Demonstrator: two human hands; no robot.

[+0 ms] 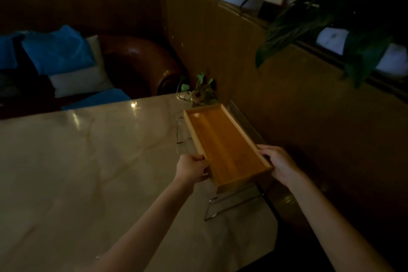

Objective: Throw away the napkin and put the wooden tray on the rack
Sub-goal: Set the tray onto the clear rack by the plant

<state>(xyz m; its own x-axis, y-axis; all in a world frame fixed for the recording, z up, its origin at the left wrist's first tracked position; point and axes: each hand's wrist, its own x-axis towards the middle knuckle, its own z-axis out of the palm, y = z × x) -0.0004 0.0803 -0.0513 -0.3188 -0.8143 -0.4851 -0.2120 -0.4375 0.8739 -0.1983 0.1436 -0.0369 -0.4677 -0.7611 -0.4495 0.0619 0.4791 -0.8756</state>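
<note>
The wooden tray (223, 141) is a long, shallow, orange-brown box with pale rims and nothing in it. It sits level over a clear rack with metal legs (229, 204) at the table's right edge. My left hand (191, 168) grips the tray's left rim near its close end. My right hand (279, 164) holds the right rim at the near corner. Whether the tray rests on the rack or hovers just above it is unclear. No napkin is in view.
The pale marble table (88, 172) spreads to the left. A small leafy plant (199, 91) stands just beyond the tray's far end. A wooden partition (287, 99) runs close along the right. A brown leather sofa (141, 62) with blue and white cushions lies behind the table.
</note>
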